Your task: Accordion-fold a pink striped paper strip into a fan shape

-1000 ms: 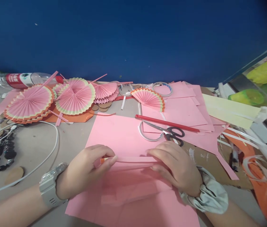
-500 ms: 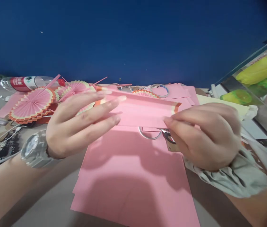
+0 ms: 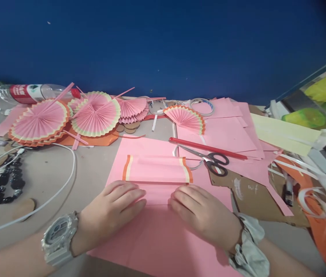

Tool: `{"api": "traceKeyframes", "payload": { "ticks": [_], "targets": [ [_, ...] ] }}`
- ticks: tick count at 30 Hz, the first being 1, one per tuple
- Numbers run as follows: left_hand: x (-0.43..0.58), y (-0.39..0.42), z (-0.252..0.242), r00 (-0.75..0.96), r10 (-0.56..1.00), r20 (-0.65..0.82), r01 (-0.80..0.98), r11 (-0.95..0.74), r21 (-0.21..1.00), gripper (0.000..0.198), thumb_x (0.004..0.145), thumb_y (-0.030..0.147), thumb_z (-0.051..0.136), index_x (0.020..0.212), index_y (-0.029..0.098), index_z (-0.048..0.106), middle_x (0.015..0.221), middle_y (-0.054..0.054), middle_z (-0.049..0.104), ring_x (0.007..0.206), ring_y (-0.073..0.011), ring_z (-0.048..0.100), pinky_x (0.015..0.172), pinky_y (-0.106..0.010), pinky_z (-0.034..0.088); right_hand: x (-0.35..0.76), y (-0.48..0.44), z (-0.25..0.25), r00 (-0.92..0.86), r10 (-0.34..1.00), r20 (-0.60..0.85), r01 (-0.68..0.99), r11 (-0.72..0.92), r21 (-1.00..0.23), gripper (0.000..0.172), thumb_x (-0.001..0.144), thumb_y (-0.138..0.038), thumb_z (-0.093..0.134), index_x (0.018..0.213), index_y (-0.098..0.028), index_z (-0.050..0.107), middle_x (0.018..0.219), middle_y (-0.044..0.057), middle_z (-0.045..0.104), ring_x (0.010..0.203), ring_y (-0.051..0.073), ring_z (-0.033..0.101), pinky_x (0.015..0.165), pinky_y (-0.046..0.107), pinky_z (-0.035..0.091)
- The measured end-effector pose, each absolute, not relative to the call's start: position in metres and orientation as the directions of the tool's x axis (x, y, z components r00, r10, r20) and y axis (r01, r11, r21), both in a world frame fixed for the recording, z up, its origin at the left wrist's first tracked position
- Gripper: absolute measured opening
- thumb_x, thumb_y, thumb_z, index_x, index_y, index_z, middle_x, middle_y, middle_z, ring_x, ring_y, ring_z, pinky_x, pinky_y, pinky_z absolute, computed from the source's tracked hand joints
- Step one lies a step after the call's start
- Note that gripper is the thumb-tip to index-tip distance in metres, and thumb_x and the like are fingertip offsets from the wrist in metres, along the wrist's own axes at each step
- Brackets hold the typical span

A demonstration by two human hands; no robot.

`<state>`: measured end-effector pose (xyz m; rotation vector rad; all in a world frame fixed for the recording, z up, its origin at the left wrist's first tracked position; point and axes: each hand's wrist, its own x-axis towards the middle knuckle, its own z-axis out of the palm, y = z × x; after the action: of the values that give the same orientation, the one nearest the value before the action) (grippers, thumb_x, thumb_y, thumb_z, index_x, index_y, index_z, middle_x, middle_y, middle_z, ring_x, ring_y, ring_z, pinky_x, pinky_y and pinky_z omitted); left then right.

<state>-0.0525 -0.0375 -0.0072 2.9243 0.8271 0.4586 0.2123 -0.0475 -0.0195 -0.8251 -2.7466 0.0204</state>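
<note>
1. The pink paper strip (image 3: 157,169), edged in orange and cream at both ends, lies on a stack of pink sheets (image 3: 157,242) in front of the person. A fold line crosses it; the far part slopes up and the near part lies under the hands.
2. By my reckoning the pleating is only just begun: I can make out one clear fold, and most of the strip looks smooth.
3. Farther back on the bench (image 3: 95,165), round pleated fans (image 3: 96,117) and a half-opened fan (image 3: 184,118) look already pleated, so that part seems done. If this strip is to match them, nearly all its folds are left.
4. The left hand (image 3: 111,211) has its fingers close together, gently bent, the tips resting on the strip's near left part.
5. The right hand (image 3: 206,215) mirrors it at the near right, fingers together and curled inward, a gap between the hands. From here I can't tell whether either thumb pinches the edge or merely presses.
</note>
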Motion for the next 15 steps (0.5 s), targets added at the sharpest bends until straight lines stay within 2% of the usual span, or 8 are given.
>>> {"api": "traceKeyframes", "payload": {
  "ticks": [3,7,12,15],
  "targets": [
    [-0.047,-0.039,-0.01,0.819,0.519,0.244,0.493,-0.855,0.162,0.02,0.089,0.009,0.043,0.099,0.014,0.06,0.106,-0.005,0.062,0.098,-0.0193,0.053,0.091,-0.036,0.041,0.206,-0.05,-0.019,-0.756,0.603,0.253,0.591,0.796,-0.129,0.018,0.083,-0.005,0.046,0.092,-0.011,0.059,0.084,0.009,0.059,0.084,0.019,0.051,0.076,0.038,0.044],
    [-0.038,-0.037,-0.013,0.79,0.588,0.174,0.561,-0.807,0.184,0.019,0.089,0.012,0.042,0.095,0.016,0.059,0.102,-0.004,0.061,0.093,-0.0196,0.054,0.083,-0.036,0.045,0.198,-0.051,-0.018,-0.691,0.688,0.223,0.667,0.725,-0.17,0.011,0.085,-0.013,0.049,0.087,-0.013,0.059,0.081,0.007,0.057,0.077,0.018,0.049,0.068,0.035,0.044],
    [-0.035,-0.034,-0.011,0.812,0.507,0.288,0.508,-0.858,0.078,0.018,0.086,0.007,0.044,0.086,0.015,0.06,0.091,-0.003,0.063,0.083,-0.0175,0.055,0.077,-0.033,0.046,0.199,-0.05,-0.017,-0.726,0.636,0.263,0.643,0.763,-0.071,0.024,0.083,-0.002,0.039,0.093,-0.011,0.059,0.084,0.009,0.058,0.078,0.019,0.051,0.069,0.035,0.044],
    [-0.037,-0.035,-0.012,0.818,0.498,0.288,0.5,-0.863,0.074,0.02,0.087,0.007,0.042,0.089,0.014,0.06,0.092,-0.004,0.062,0.084,-0.0174,0.055,0.077,-0.033,0.047,0.2,-0.05,-0.018,-0.733,0.62,0.282,0.622,0.777,-0.092,0.026,0.083,-0.001,0.038,0.094,-0.011,0.06,0.084,0.009,0.059,0.079,0.019,0.051,0.069,0.035,0.044]
  ]
}}
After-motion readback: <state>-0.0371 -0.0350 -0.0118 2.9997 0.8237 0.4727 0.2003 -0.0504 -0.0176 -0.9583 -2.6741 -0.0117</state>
